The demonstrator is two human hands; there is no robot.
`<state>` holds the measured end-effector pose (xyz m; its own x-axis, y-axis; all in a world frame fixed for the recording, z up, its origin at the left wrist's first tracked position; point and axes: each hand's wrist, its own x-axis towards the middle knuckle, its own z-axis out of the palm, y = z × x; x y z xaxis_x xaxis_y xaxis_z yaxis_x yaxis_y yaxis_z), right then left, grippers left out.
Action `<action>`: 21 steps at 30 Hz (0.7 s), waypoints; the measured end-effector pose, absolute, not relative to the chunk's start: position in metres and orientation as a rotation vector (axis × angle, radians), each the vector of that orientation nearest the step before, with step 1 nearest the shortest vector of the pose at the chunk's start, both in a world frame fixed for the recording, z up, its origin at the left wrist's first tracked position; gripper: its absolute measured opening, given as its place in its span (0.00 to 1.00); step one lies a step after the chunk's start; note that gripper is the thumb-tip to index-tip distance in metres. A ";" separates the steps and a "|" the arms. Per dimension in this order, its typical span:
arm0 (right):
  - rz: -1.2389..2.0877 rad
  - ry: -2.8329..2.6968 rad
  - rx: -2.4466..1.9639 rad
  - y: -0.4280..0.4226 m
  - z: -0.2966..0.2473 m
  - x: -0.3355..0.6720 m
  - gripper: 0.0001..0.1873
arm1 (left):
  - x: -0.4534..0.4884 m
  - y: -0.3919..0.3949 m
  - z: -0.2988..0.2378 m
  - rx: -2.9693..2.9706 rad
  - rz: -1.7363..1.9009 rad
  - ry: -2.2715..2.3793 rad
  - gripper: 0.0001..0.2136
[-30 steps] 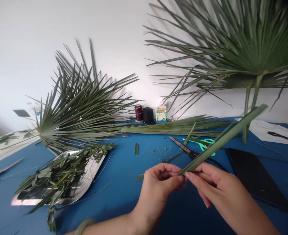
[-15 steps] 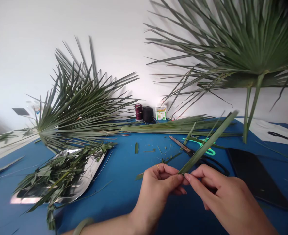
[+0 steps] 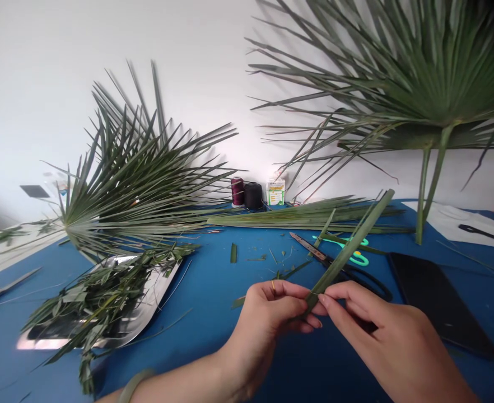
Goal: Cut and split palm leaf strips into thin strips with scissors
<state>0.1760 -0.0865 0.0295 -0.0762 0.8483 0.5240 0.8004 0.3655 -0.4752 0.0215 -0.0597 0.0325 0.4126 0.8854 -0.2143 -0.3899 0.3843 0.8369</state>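
A green palm leaf strip (image 3: 348, 249) slants up and to the right from between my hands. Its lower end is pinched between the thumb and fingers of my left hand (image 3: 274, 310). My right hand (image 3: 367, 316) is closed in a pinch at the strip's right edge. A thin pale strand (image 3: 314, 293) crosses the strip near its lower end and runs to my right fingertips; what it is made of I cannot tell. Just behind the strip lie black-handled scissors (image 3: 320, 254) and turquoise scissors (image 3: 358, 257), both partly covered by it.
To the left, a metal tray (image 3: 154, 296) carries a heap of cut leaf pieces (image 3: 99, 291). Large palm fronds (image 3: 146, 173) lean against the wall. Thread spools (image 3: 252, 196) and a small box (image 3: 275, 192) stand at the back. A dark flat slab (image 3: 440, 302) lies right.
The leaf strip has tilted and slid slightly left, its tip lower. My right fingertips have risen a little along its edge, and the pale strand now shows across it.
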 end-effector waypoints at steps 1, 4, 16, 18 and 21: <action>0.047 -1.877 -1.428 -0.086 0.030 0.176 0.12 | 0.022 -0.060 0.032 0.789 0.917 0.748 0.04; -0.039 -1.885 -1.392 -0.086 0.031 0.175 0.14 | 0.023 -0.059 0.031 0.802 0.935 0.772 0.04; -0.298 -1.949 -1.250 -0.089 0.024 0.177 0.14 | 0.026 -0.063 0.032 0.856 0.990 0.854 0.05; -0.302 -1.963 -1.231 -0.089 0.022 0.178 0.13 | 0.027 -0.063 0.033 0.847 0.991 0.844 0.05; -0.304 -1.982 -1.199 -0.090 0.019 0.180 0.12 | 0.027 -0.064 0.033 0.824 0.991 0.818 0.05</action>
